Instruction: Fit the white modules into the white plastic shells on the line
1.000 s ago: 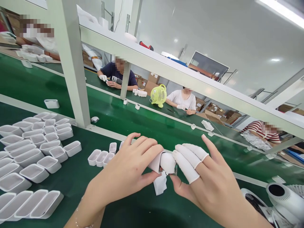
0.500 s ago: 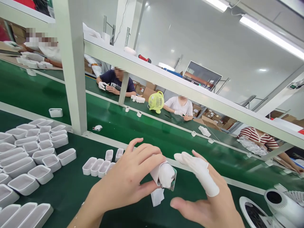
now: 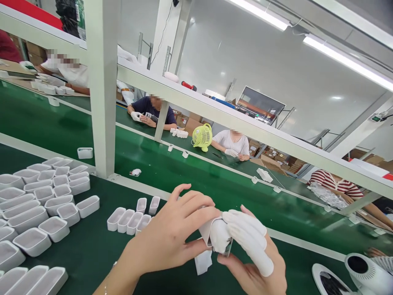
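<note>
My left hand point(image 3: 172, 235) is wrapped round a small white plastic casing point(image 3: 206, 230), thumb below and fingers over the top. A rounded white lump point(image 3: 220, 236) fills the casing's end facing me; I cannot make out its kind. My right hand point(image 3: 256, 250), with white coverings on several fingers, grips the casing's right side, where a thin flat edge shows. Its thumb presses from below and its covered fingers hide part of the top. Under the casing, a white folded scrap point(image 3: 203, 262) lies on the green work surface point(image 3: 172, 278).
Many open white casings point(image 3: 32, 241) stand to the left, with a smaller group point(image 3: 125, 219) nearer the middle. A pale post point(image 3: 101, 90) rises ahead beside the green belt point(image 3: 147, 159). A white fan-like device point(image 3: 365, 272) stands right. Co-workers sit opposite, near a yellow-green fan point(image 3: 202, 137).
My right hand has moved left and closed from spread fingers onto the casing's right side. The left hand keeps its hold. The view has tilted slightly.
</note>
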Demonstrator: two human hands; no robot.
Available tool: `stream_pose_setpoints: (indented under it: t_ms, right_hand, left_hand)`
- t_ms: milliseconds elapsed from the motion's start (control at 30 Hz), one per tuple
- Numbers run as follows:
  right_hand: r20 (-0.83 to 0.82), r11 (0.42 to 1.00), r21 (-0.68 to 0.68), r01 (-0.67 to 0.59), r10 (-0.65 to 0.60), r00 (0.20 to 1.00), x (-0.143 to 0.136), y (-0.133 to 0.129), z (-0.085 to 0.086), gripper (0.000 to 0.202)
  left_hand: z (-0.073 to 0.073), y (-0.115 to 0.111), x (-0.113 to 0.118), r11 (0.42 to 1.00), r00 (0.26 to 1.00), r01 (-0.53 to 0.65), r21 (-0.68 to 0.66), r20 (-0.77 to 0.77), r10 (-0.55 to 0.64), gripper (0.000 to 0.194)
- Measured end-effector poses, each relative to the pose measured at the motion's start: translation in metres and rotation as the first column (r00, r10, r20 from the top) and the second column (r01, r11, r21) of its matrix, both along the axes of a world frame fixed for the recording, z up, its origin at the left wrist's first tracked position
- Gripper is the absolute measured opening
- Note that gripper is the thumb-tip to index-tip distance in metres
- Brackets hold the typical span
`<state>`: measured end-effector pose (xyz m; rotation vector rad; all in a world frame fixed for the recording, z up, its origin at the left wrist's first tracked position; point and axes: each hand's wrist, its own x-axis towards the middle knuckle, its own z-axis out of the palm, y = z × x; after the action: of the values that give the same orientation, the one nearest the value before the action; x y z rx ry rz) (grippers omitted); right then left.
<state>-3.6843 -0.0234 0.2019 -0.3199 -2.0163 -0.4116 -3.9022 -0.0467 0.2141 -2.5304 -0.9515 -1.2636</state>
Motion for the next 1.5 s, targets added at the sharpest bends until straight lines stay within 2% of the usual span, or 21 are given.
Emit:
stream_pose_setpoints:
  t_ms: [133, 233, 467, 767, 1000, 1267, 1500]
  right_hand:
    - [-0.043, 0.993, -0.115, -0.022, 0.017, 0.999, 0.004, 0.0, -0.002, 0.04]
    - [-0.048, 0.989, -0.142, -0.027, 0.02, 0.999, 0.003, 0.0, -0.003, 0.04]
    - [-0.037, 1.0, -0.003, 0.027, -0.027, 0.999, -0.005, -0.002, 0.0, 0.047]
    - [-0.039, 0.997, -0.016, 0.078, -0.078, 0.996, -0.012, -0.002, 0.003, 0.04]
    - [-0.04, 0.993, 0.03, 0.112, -0.111, 0.993, -0.011, -0.004, 0.003, 0.042]
    - [-0.022, 0.988, 0.043, 0.149, -0.148, 0.989, -0.011, -0.004, 0.002, 0.034]
    - [-0.059, 0.975, 0.144, 0.171, -0.164, 0.985, -0.012, -0.009, -0.001, 0.028]
  left_hand:
    - [-0.001, 0.002, -0.004, 1.0, 1.0, -0.015, -0.007, 0.004, 0.015, 0.028]
    - [-0.002, 0.003, -0.006, 1.0, 1.0, -0.028, -0.003, 0.002, 0.028, 0.029]
    - [-0.002, 0.003, -0.007, 0.999, 0.999, -0.036, 0.007, -0.019, 0.037, 0.031]
    - [-0.004, 0.008, -0.007, 1.0, 1.0, -0.005, -0.028, -0.016, 0.005, 0.035]
    - [-0.005, 0.009, -0.006, 1.0, 1.0, -0.01, -0.016, -0.017, 0.01, 0.038]
    - [-0.004, 0.008, -0.003, 0.999, 1.0, 0.005, -0.04, -0.017, -0.006, 0.033]
    - [-0.005, 0.01, -0.002, 0.998, 0.999, 0.013, -0.059, -0.03, -0.014, 0.033]
